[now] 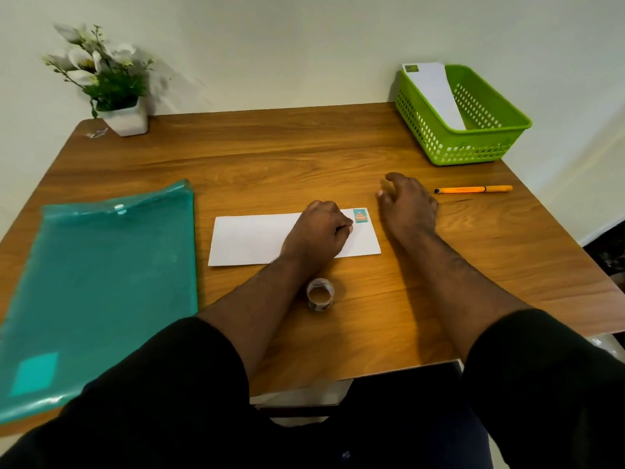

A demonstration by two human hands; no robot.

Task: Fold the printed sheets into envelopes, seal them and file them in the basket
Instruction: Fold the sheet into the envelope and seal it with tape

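Observation:
A white envelope (250,238) lies flat in the middle of the wooden table (270,157), with a small teal stamp (360,216) at its top right corner. My left hand (321,231) rests on the envelope as a closed fist, thumb tip beside the stamp. My right hand (407,206) hovers just right of the envelope, fingers loosely spread, holding nothing. A green plastic basket (473,143) stands at the far right with another stamped envelope (434,89) leaning inside it. A small roll of stickers (320,294) sits near my left forearm.
A teal plastic folder (101,282) covers the table's left side. An orange pen (473,189) lies right of my right hand, in front of the basket. A white pot of flowers (125,120) stands at the far left corner against the wall.

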